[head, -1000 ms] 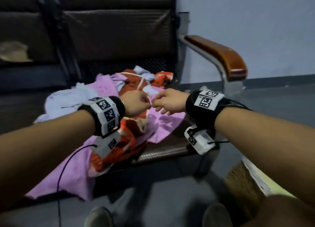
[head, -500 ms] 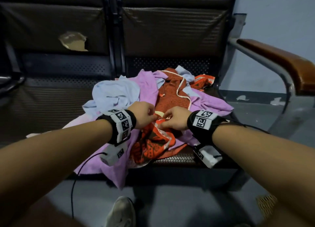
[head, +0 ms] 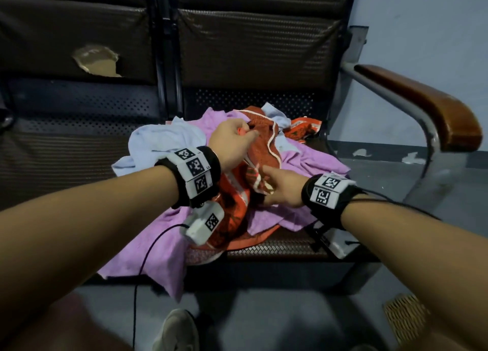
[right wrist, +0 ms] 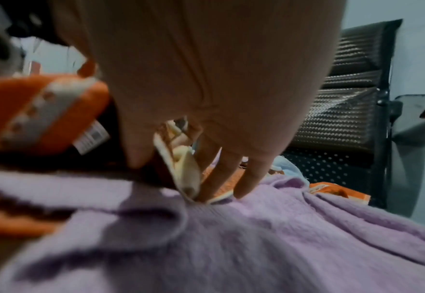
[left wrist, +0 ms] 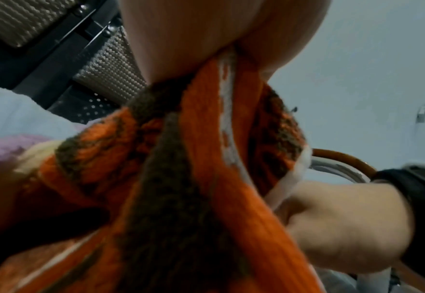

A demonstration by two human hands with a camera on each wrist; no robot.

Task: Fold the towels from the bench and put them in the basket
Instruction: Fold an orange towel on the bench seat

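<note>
An orange patterned towel (head: 261,150) with a white hem lies on top of a heap on the bench seat (head: 285,245). My left hand (head: 247,134) pinches its edge at the far side of the heap; the left wrist view shows the orange towel (left wrist: 198,178) bunched and hanging from that grip. My right hand (head: 266,184) pinches the hem nearer to me. In the right wrist view the fingers (right wrist: 216,178) hold the cream hem and touch the purple towel (right wrist: 281,237). A purple towel (head: 158,255) and a light blue towel (head: 161,142) lie underneath.
A wicker basket (head: 404,316) shows at the bottom right on the floor. The bench's wooden armrest (head: 422,105) stands to the right of the heap. Dark backrests (head: 258,42) rise behind. My shoe (head: 177,329) is below the seat's front edge.
My hands were together at the towel's near edge; now the left hand has slid farther away along the hem and the two hands are apart. The view has tilted down.
</note>
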